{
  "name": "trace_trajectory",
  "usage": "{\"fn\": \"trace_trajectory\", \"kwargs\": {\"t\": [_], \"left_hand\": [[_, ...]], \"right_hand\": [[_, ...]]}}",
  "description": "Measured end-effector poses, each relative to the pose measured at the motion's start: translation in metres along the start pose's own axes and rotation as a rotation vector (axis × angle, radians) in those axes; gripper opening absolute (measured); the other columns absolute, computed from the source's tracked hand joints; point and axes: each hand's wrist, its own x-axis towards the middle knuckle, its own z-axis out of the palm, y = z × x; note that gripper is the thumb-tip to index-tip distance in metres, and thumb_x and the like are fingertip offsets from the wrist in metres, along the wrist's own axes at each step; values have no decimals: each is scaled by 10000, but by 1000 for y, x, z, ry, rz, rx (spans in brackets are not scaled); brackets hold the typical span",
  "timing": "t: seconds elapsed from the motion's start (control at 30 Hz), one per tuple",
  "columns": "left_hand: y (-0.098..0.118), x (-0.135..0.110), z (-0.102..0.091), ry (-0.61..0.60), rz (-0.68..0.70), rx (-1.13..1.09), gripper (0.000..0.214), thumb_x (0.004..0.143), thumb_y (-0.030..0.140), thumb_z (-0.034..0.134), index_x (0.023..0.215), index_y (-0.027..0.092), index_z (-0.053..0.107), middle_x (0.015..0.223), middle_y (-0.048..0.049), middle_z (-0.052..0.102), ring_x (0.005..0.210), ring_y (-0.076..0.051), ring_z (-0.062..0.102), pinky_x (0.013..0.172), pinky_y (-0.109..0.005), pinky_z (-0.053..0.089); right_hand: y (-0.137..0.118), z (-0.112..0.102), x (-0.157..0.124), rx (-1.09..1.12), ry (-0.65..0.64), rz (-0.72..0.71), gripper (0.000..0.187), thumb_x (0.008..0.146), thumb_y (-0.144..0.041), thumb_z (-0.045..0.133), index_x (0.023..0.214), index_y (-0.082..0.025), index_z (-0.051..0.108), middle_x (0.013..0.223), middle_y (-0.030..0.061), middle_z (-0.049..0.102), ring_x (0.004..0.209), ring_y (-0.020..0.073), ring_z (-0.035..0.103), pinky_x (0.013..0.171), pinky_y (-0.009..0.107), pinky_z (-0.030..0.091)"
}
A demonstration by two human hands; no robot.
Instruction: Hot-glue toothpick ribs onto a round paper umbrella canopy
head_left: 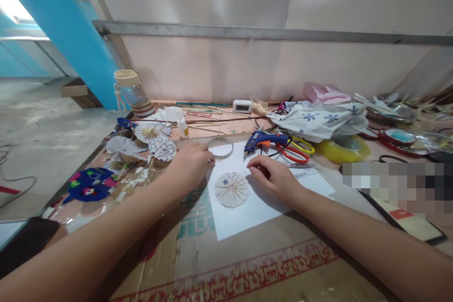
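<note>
A round patterned fabric piece (222, 198) with thin sticks fanned out from its middle lies on a white sheet of paper (226, 230). My left hand (191, 164) is closed at the left edge of a clear ring (230, 153), which looks like a roll of tape. Whatever its fingertips pinch, if anything, is too small to make out. Just right of the fabric piece, my right hand (274, 179) rests with its fingers curled in, and nothing shows in them. A blue glue gun (260, 140) lies beyond it, beside red-handled scissors (295, 155).
Finished small fabric umbrellas (163, 147) and a blue one (90, 184) crowd the left side. A small glue bottle (183, 128), a glass jar (132, 94) and a digital clock (242, 106) stand behind. Patterned cloth (314, 120) and a yellow tape roll (343, 151) sit at right.
</note>
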Motion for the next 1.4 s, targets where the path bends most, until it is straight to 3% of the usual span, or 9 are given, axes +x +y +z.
{"fn": "trace_trajectory", "kwargs": {"t": [0.23,0.37,0.47,0.6,0.83,0.93,1.03,1.23,1.4], "left_hand": [[10,7,-5,-48,13,66,223,918,156,592,813,126,786,861,-165,728,893,-303,665,842,-422,510],[6,12,-6,-103,-42,69,189,872,175,619,844,144,804,842,-129,767,836,-275,693,785,-377,511],[5,14,-6,-132,-86,56,173,839,185,636,829,167,807,819,-99,780,769,-253,698,714,-346,493],[6,9,-10,-109,-99,35,191,839,171,614,846,143,803,862,-133,778,860,-292,709,782,-377,502],[4,-9,-15,-65,-95,-78,157,851,224,619,828,187,770,840,-85,748,828,-255,679,763,-350,487],[6,-15,-11,-60,-92,-120,143,853,242,624,818,197,756,860,-76,746,831,-239,670,756,-336,476],[8,-19,-9,-64,-107,-144,142,862,246,622,826,199,752,862,-73,751,825,-234,669,748,-334,469],[6,-21,-4,-75,-113,-153,196,886,229,575,820,173,752,855,-95,758,820,-248,672,758,-350,490],[2,-20,-5,-58,-51,-154,265,957,253,539,896,157,778,897,-125,754,854,-274,677,810,-393,512]], "right_hand": [[0,-1,-2,-17,30,-91,149,1001,-223,530,994,-206,678,867,48,736,685,173,630,641,292,474],[-15,-5,-7,-104,-123,-274,191,1049,-298,579,1049,-191,736,1003,100,763,877,219,708,766,329,529],[-34,-6,-14,-250,-244,-270,273,1010,-374,683,1193,-177,730,1176,154,747,993,277,696,839,394,545],[-43,-4,-22,-337,-317,-299,308,1008,-327,688,1271,-170,710,1227,174,729,1008,305,665,874,456,550],[-20,-13,-19,-188,-232,-460,279,1061,-207,567,1305,-162,694,1352,194,716,1174,285,685,967,457,569],[-23,-16,-22,-202,-153,-418,258,1064,-199,538,1240,-143,719,1205,197,745,1040,275,705,866,430,596],[-31,-14,-27,-205,-185,-404,227,1047,-204,565,1182,-137,734,1091,175,749,961,270,695,828,426,598],[-29,-7,-28,-231,-208,-450,245,1031,-195,605,1245,-125,700,1216,189,755,1091,296,704,928,471,592],[-10,-35,-6,-340,-48,-294,233,1032,-186,555,1214,-161,697,1233,180,756,1152,307,703,1003,498,574]]}}
